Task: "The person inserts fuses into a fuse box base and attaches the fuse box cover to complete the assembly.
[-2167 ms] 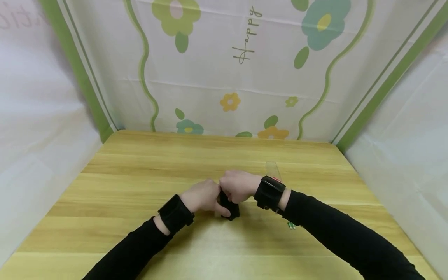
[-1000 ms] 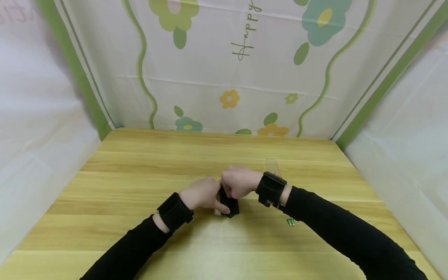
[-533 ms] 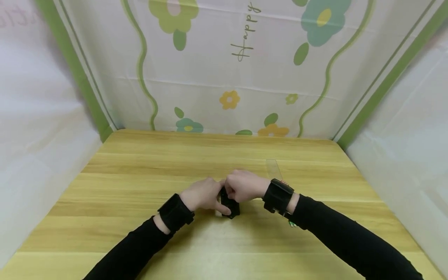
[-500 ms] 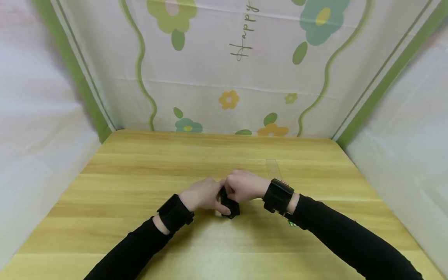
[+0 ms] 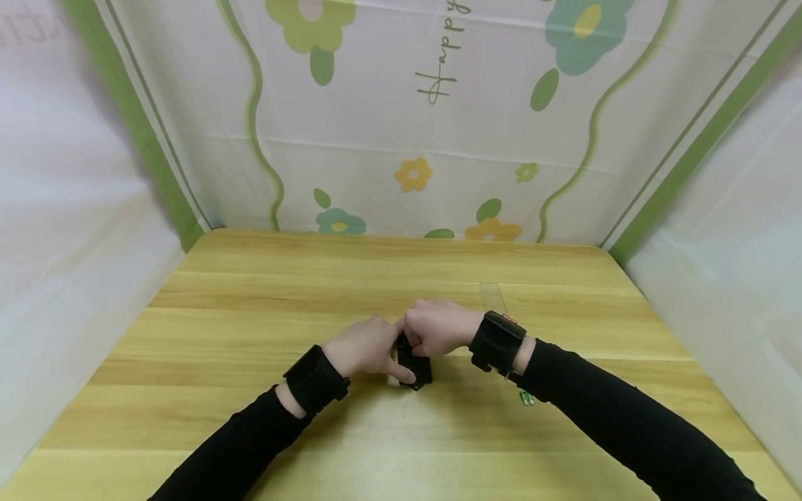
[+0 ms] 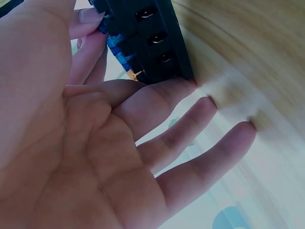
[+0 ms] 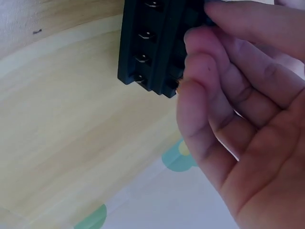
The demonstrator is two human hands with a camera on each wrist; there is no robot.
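Note:
A black block (image 5: 415,362) stands on the wooden table between both hands. A row of slots with metal contacts runs along the block's side (image 6: 167,36) in the left wrist view, with blue parts and a bit of orange at one edge. My left hand (image 5: 360,348) holds it between thumb and index finger, the other fingers stretched out over the table. My right hand (image 5: 441,327) has its fingers curled against the block's upper part; the right wrist view shows the fingertips (image 7: 194,71) at its edge. I cannot tell whether they pinch a small part there.
A clear plastic strip (image 5: 492,297) lies on the table (image 5: 250,292) beyond the right wrist. Small green pieces (image 5: 526,398) lie beside the right forearm. A flower-printed cloth (image 5: 376,125) walls off the back, with white cloth at both sides.
The right hand and wrist have shifted slightly to the right since about a second ago, the fingers still at the block. The left hand keeps its hold.

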